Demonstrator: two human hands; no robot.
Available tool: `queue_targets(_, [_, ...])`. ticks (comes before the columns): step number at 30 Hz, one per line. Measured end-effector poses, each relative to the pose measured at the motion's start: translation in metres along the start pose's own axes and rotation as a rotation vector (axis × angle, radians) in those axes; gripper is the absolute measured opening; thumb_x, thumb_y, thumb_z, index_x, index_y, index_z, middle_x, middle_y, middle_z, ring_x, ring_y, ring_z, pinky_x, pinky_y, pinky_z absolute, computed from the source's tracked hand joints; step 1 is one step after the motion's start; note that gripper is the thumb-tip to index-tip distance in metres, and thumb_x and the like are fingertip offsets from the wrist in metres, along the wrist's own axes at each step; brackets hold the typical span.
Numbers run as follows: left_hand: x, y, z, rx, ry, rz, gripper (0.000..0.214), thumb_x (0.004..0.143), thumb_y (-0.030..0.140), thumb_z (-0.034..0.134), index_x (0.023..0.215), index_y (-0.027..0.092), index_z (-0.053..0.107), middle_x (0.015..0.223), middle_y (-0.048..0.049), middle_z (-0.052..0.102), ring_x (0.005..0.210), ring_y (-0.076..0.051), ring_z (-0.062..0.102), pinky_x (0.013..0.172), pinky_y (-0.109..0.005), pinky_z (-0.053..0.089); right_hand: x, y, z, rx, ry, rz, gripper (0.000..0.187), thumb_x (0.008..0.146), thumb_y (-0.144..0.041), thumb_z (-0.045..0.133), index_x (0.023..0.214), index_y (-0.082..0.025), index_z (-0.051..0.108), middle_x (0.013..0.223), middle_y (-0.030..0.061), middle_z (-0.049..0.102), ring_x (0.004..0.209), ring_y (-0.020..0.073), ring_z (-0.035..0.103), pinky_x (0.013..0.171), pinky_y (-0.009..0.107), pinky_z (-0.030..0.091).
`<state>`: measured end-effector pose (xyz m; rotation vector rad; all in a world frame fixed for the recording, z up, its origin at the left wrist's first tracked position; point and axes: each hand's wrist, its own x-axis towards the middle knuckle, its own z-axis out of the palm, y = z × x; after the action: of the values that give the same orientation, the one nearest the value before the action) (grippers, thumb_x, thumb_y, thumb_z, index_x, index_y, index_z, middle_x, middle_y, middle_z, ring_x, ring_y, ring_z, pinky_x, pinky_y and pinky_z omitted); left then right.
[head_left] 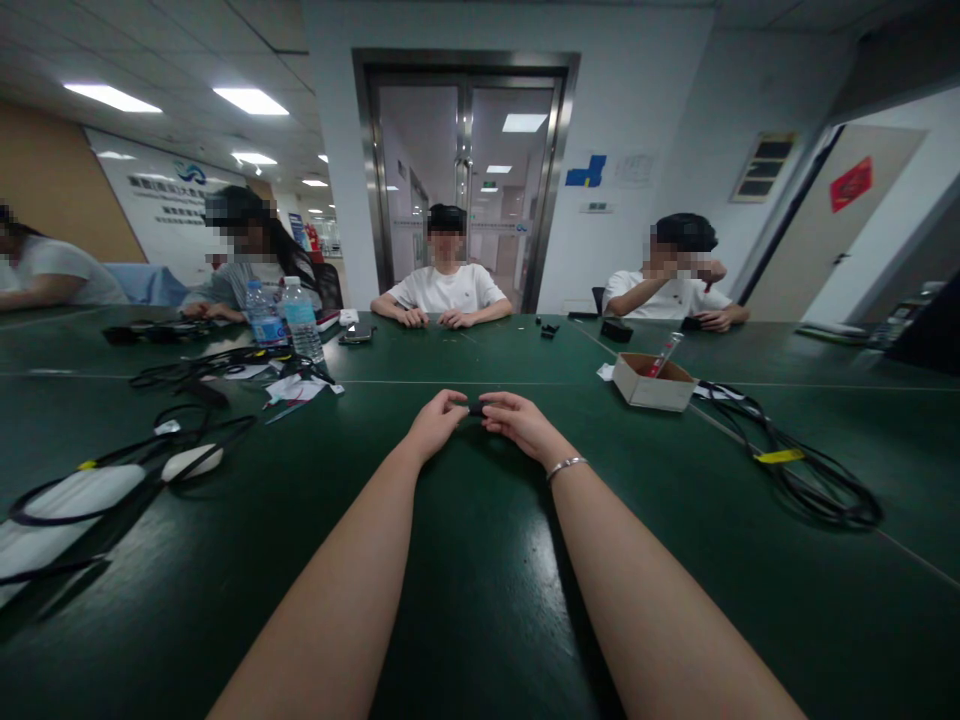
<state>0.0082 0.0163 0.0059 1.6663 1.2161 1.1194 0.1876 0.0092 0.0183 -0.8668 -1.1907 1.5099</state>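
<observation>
Both my hands meet over the middle of the green table (480, 600). Between them is a small black object (475, 409), too small for me to tell its kind. My left hand (436, 424) pinches its left end with thumb and fingers. At the other end, my right hand (525, 424) grips it the same way, fingertips pointing left. A silver bracelet (566, 466) circles my right wrist. Much of the object is covered by my fingers.
To the right stand an open box (654, 390) and a coiled black cable (817, 485). Two water bottles (301, 320), papers (296, 387), more cables (202, 440) and a white computer mouse (193, 462) lie left. Several people sit around the table, one person (446, 290) directly opposite.
</observation>
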Motion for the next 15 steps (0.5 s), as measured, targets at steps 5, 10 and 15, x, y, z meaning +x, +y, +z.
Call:
queue_targets(5, [0.0022,-0.0035,-0.0013,0.033,0.025,0.016,0.028,0.084,0.037,0.045,0.101,0.019,0.059,0.068,-0.0001,0.055,0.056,-0.011,0.048,0.053,-0.022,0.037,-0.0004,-0.0013,0.0013,-0.008,0.002,0.021,0.022,0.077,0.002,0.063,0.093,-0.012,0.066,0.078,0.0049,0.065,0.062,0.01,0.063,0.057,0.015,0.055])
queue_targets(10, [0.0016,-0.0034,-0.0012,-0.013,0.017,-0.037,0.037,0.087,0.045,0.037,0.1,0.018,0.059,0.071,-0.0014,0.055,0.055,-0.011,0.047,0.05,-0.023,0.036,-0.0027,-0.0029,0.0033,0.003,0.003,0.01,0.022,0.079,0.003,0.06,0.094,-0.012,0.065,0.078,0.0045,0.065,0.061,0.0094,0.063,0.056,0.015,0.055])
queue_targets(15, [0.0008,-0.0024,-0.0003,0.041,-0.017,0.036,0.029,0.084,0.038,0.047,0.101,0.019,0.06,0.071,-0.0012,0.057,0.06,-0.012,0.049,0.055,-0.022,0.037,-0.0033,-0.0031,0.004,0.003,0.005,0.007,0.022,0.079,0.004,0.059,0.093,-0.012,0.065,0.077,0.004,0.065,0.061,0.0093,0.063,0.056,0.015,0.055])
